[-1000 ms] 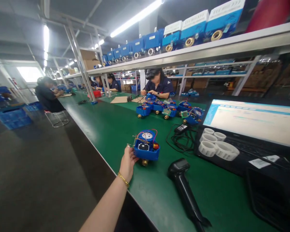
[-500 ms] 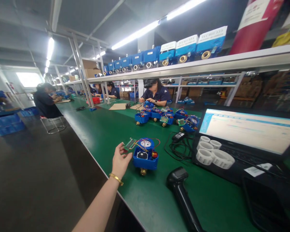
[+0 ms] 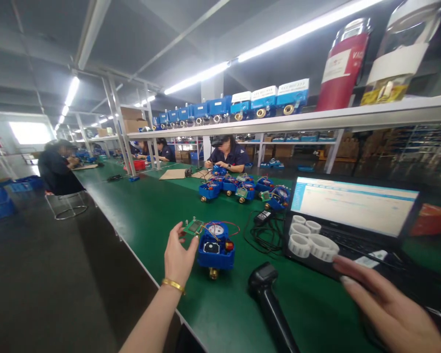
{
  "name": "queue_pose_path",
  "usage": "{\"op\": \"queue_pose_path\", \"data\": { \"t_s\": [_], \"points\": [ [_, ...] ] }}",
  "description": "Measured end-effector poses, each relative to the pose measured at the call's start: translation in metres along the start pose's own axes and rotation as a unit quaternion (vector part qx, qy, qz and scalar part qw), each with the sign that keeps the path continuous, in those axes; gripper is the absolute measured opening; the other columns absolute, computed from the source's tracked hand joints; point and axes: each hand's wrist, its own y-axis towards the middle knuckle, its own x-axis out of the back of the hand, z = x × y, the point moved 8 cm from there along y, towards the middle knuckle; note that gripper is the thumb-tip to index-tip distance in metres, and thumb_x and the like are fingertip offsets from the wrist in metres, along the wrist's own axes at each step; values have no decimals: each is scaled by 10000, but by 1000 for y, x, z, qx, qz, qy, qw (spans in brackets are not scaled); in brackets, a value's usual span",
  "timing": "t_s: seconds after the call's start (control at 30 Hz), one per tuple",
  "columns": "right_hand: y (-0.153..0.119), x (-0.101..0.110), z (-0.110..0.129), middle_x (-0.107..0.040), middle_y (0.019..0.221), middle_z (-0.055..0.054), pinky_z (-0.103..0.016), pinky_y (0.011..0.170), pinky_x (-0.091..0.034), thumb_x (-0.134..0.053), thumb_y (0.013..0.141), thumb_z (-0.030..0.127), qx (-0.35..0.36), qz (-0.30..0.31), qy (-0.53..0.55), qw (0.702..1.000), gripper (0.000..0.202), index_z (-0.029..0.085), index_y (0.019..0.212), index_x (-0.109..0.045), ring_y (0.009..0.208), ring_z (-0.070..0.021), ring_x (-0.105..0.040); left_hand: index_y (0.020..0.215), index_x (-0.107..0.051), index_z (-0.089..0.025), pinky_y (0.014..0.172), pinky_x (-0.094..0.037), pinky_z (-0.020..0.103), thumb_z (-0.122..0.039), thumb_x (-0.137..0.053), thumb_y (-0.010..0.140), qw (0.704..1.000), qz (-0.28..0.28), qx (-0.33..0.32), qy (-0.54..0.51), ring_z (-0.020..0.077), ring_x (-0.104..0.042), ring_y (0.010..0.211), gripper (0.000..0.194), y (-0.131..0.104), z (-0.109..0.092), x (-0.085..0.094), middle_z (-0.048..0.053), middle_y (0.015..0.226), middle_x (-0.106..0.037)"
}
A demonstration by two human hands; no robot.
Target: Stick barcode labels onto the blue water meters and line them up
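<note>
My left hand (image 3: 180, 252), with a gold bracelet at the wrist, pinches a green circuit board (image 3: 194, 226) between thumb and fingers. Thin coloured wires run from the board to a blue water meter (image 3: 216, 257) with a round dial and a brass fitting, which stands on the bench beside the hand. At the right, my right hand (image 3: 385, 306) is slightly blurred, fingers stretched out and nothing visible in it. It hovers near the white label rolls (image 3: 318, 247) on the laptop (image 3: 353, 206). Between my hands lies a black barcode scanner (image 3: 268, 299).
Several more blue meters (image 3: 242, 189) stand further back on the green bench (image 3: 150, 211). A black adapter with cable (image 3: 264, 230) lies left of the laptop. Overhead, a shelf (image 3: 242, 125) bears boxed meters and a red bottle (image 3: 341, 68). A co-worker (image 3: 228, 154) sits opposite.
My right hand has come into view at the lower right. My left hand still holds the circuit board, now turned flatter. The view has shifted, showing more of the shelf's right end.
</note>
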Motion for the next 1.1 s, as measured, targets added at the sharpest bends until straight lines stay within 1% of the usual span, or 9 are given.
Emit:
{"op": "queue_pose_path", "data": {
  "t_s": [0.1, 0.17, 0.27, 0.37, 0.5, 0.57, 0.67, 0.87, 1.1],
  "points": [
    [-1, -80, 53, -644, 1132, -121, -372, 839, -552, -592, 775, 655, -30, 143, 161, 976, 564, 207, 1111, -656, 1067, -298, -592, 1227, -477, -120, 723, -575, 417, -386, -619, 777, 999, -18, -24, 28, 237, -651, 831, 542, 2, -7, 2, 137, 1012, -643],
    [-5, -120, 89, -645, 1128, -140, -400, 882, -526, -628, 746, 673, -45, 203, 230, 951, 591, 189, 1084, -666, 1056, -299, -598, 1196, -489, -114, 671, -586, 393, -338, -602, 804, 997, -38, -52, 43, 228, -661, 788, 466, 1, -14, 5, 132, 959, -655],
    [-10, -160, 119, -645, 1131, -157, -443, 921, -487, -692, 666, 715, -96, 254, 315, 909, 656, 179, 1043, -679, 1057, -316, -597, 1204, -479, -123, 640, -592, 339, -229, -579, 825, 988, -65, -126, 58, 209, -669, 797, 406, -4, -30, 10, 134, 986, -655],
    [-15, -185, 121, -628, 1171, -156, -446, 914, -472, -701, 668, 716, -189, 270, 401, 855, 685, 183, 1097, -657, 1094, -313, -580, 1249, -469, -165, 762, -585, 337, -140, -541, 849, 962, -67, -256, 60, 200, -664, 917, 407, -20, -50, 12, 133, 1089, -650],
    [-22, -207, 113, -626, 1181, -147, -382, 893, -463, -757, 603, 710, -293, 272, 487, 777, 738, 174, 1097, -644, 1094, -283, -581, 1219, -526, -250, 912, -524, 284, -92, -525, 874, 888, -17, -457, 40, 145, -634, 1021, 379, -55, -71, 9, 43, 1081, -692],
    [-25, -214, 110, -641, 1156, -133, -340, 870, -465, -769, 585, 710, -313, 272, 512, 753, 728, 169, 1061, -661, 1083, -263, -584, 1194, -549, -211, 880, -536, 282, -108, -526, 882, 839, 8, -542, 46, 148, -632, 1003, 329, -73, -79, 6, 53, 1066, -700],
    [-32, -220, 109, -666, 1099, -109, -285, 768, -472, -707, 685, 700, -303, 288, 542, 729, 623, 171, 1011, -686, 1030, -238, -601, 1163, -553, -169, 795, -560, 299, -125, -540, 873, 781, 39, -621, 46, 165, -628, 940, 293, -91, -88, 2, 68, 1037, -700],
    [-40, -222, 102, -700, 935, -78, -251, 640, -429, -759, 763, 466, -263, 312, 515, 754, 350, 176, 951, -705, 854, -215, -628, 1117, -548, -200, 714, -559, 278, -169, -574, 847, 765, 47, -643, -6, 161, -623, 872, 273, -99, -99, 4, 47, 978, -670],
    [-41, -222, 93, -692, 985, -86, -309, 746, -444, -767, 728, 489, -283, 279, 499, 770, 386, 187, 962, -709, 910, -244, -618, 1136, -507, -146, 750, -557, 264, -89, -553, 831, 812, 27, -582, -30, 154, -613, 890, 313, -93, -84, 6, 66, 938, -600]
  ]
}}
